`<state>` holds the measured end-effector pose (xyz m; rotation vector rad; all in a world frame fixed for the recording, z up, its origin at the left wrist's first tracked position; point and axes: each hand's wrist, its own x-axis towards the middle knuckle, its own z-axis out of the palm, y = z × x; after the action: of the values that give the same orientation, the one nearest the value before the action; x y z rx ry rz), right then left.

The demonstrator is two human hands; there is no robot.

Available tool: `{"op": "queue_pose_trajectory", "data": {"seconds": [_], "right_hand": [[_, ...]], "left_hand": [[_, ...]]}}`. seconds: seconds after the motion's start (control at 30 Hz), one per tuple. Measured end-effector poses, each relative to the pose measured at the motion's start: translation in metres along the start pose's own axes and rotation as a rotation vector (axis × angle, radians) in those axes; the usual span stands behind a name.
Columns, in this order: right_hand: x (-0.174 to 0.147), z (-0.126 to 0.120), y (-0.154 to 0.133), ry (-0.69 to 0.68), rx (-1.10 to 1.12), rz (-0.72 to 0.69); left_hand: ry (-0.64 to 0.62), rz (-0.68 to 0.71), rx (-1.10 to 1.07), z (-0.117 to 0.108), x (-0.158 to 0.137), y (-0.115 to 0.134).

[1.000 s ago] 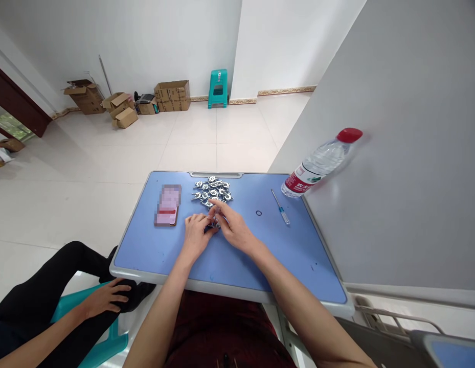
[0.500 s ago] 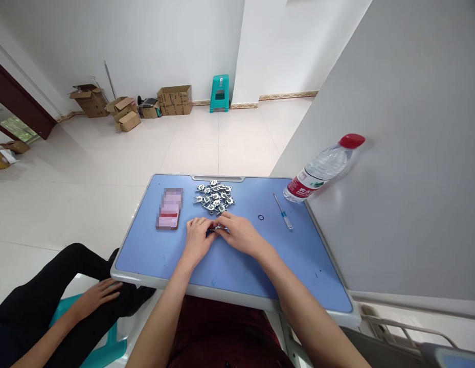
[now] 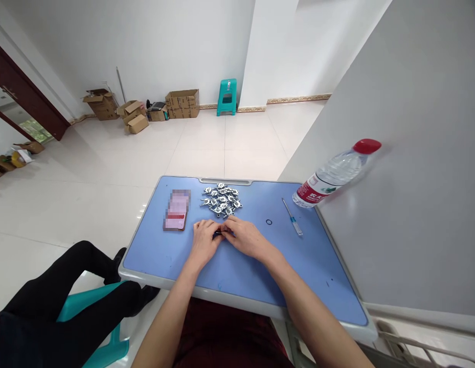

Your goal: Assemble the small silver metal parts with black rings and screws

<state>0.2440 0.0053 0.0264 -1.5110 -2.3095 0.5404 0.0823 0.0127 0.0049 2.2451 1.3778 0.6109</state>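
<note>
My left hand (image 3: 204,240) and my right hand (image 3: 245,237) meet over the blue tabletop (image 3: 241,276). Between their fingertips they pinch a small metal part (image 3: 219,232), mostly covered by the fingers; a dark edge of it shows. Just beyond my fingers lies a heap of small silver metal fittings (image 3: 221,200). To the right of my right hand is a thin dark ring (image 3: 269,222), and past it a screwdriver (image 3: 292,217) with a clear and blue handle.
A phone (image 3: 177,210) lies at the table's left. The red-capped water bottle (image 3: 333,176) leans against the grey panel (image 3: 413,204) at right. Someone in black trousers (image 3: 84,260) sits close on the left. Cardboard boxes (image 3: 182,105) and a teal stool (image 3: 227,97) stand by the wall.
The whole view has shifted, so the table appears slightly farther right. My hands keep their pinch, and less of the metal part shows. The seated person's hand has left their knee.
</note>
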Motion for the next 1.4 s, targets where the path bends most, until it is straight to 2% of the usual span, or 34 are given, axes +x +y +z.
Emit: {"op": "queue_pose_trajectory", "data": {"seconds": [0.27,0.4,0.5,0.6,0.7,1.0,1.2,1.4], "right_hand": [[0.002,0.003,0.0,0.028,0.073,-0.001],[0.001,-0.009,0.008,0.096,0.177,-0.003],[-0.005,-0.03,0.025,0.138,0.213,0.088],[-0.013,-0.048,0.042,0.043,0.132,0.254],[-0.017,-0.054,0.049,-0.053,0.068,0.33],[-0.014,-0.048,0.041,-0.191,0.031,0.304],[-0.013,-0.047,0.035,-0.068,0.14,0.246],[-0.005,-0.029,0.018,-0.089,0.271,0.093]], "left_hand": [[0.025,-0.01,0.005,0.002,0.0,0.0],[0.004,-0.013,-0.009,-0.002,0.001,0.002],[-0.011,-0.018,-0.028,-0.004,0.001,0.004],[-0.016,-0.025,-0.04,-0.005,0.002,0.003],[-0.014,-0.013,-0.043,-0.005,0.003,0.001],[0.0,0.007,-0.056,-0.003,0.003,-0.002],[0.044,0.062,-0.03,-0.001,0.0,-0.004],[0.047,0.173,0.005,-0.004,-0.002,-0.002]]}}
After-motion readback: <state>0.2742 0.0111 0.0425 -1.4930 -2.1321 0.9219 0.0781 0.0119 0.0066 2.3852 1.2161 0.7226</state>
